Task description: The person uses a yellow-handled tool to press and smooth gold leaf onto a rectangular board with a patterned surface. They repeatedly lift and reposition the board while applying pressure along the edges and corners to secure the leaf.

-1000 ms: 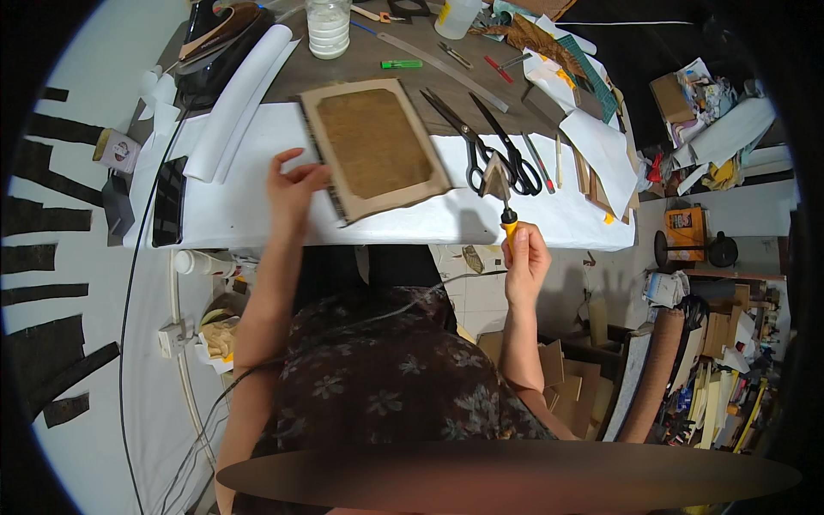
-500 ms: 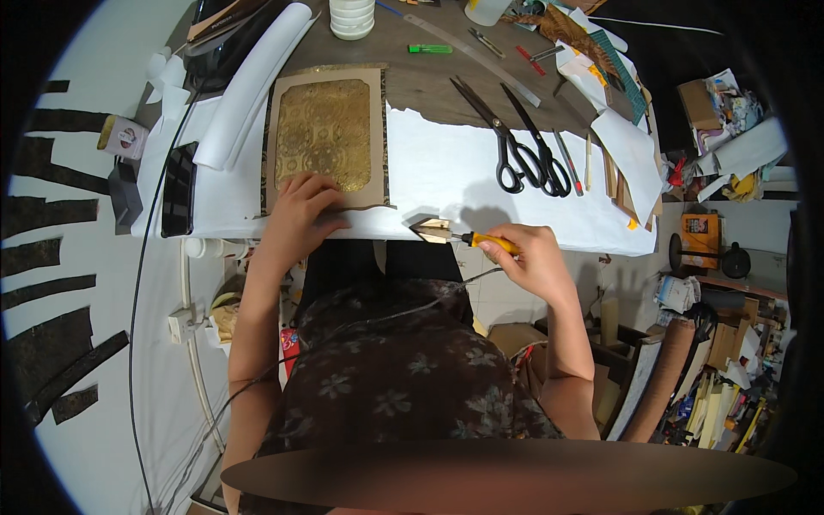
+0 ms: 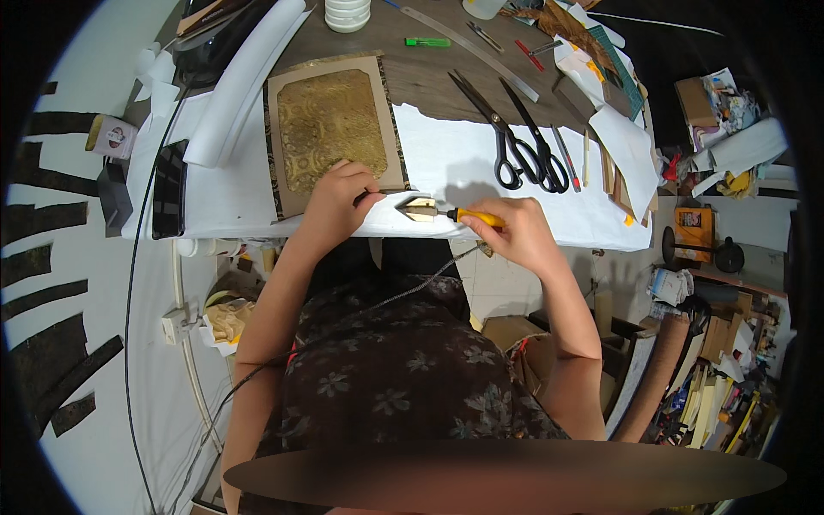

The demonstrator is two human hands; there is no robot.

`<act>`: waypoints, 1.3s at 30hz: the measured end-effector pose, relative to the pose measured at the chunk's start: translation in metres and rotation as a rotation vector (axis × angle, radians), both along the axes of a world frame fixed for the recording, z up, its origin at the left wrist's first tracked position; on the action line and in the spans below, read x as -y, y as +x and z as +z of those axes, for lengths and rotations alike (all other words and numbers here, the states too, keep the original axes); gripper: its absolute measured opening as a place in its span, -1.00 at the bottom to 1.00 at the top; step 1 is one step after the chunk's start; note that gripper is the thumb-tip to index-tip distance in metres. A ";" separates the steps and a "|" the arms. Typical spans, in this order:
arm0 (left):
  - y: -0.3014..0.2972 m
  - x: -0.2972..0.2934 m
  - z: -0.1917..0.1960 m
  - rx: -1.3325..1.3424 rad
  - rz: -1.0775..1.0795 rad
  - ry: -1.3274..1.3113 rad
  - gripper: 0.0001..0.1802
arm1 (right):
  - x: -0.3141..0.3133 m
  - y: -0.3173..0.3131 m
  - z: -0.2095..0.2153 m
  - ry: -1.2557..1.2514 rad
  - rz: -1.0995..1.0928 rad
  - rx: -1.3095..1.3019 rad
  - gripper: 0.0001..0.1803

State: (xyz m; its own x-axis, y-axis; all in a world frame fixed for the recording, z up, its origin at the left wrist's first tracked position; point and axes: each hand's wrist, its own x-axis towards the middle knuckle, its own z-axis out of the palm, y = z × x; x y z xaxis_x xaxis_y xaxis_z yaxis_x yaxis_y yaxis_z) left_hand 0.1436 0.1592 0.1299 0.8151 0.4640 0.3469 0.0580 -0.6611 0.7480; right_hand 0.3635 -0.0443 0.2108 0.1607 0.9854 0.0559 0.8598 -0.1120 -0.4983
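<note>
A beige board [image 3: 392, 154] with a gold patterned panel [image 3: 330, 129] and dark patterned edging lies slightly turned on white paper [image 3: 446, 137]. My left hand [image 3: 343, 193] is at its near right corner, thumb and fingers pinching the dark edging along the near side. My right hand [image 3: 515, 227] grips the yellow handle of a small corded iron [image 3: 419, 209] with a flat, pointed metal head. The tip points left, just right of my left thumb and close to the board's near right corner. Whether the head touches the edging, I cannot tell.
Two pairs of black scissors [image 3: 524, 159], a pen [image 3: 566, 159] and a metal ruler [image 3: 481, 53] lie to the right and beyond. A green cutter [image 3: 427, 42] sits at the back. On the left are a paper roll [image 3: 223, 112] and a black phone [image 3: 170, 189]. The iron's cord [image 3: 412, 283] crosses my lap.
My left hand has slid right along the board's near edge and now pinches the edging. The board has turned slightly counterclockwise. My right hand has brought the iron left and up, closer to the board.
</note>
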 end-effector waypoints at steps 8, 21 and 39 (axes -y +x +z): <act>0.002 -0.008 -0.003 0.004 -0.009 -0.057 -0.83 | -0.022 0.011 0.001 -0.025 0.047 0.001 -0.79; 0.005 -0.017 -0.003 -0.044 -0.069 -0.192 -0.81 | -0.035 0.013 0.002 -0.136 -0.034 -0.038 -0.74; -0.085 -0.027 0.035 -0.185 0.126 0.126 -0.62 | -0.029 0.011 0.021 -0.009 0.037 -0.023 -0.79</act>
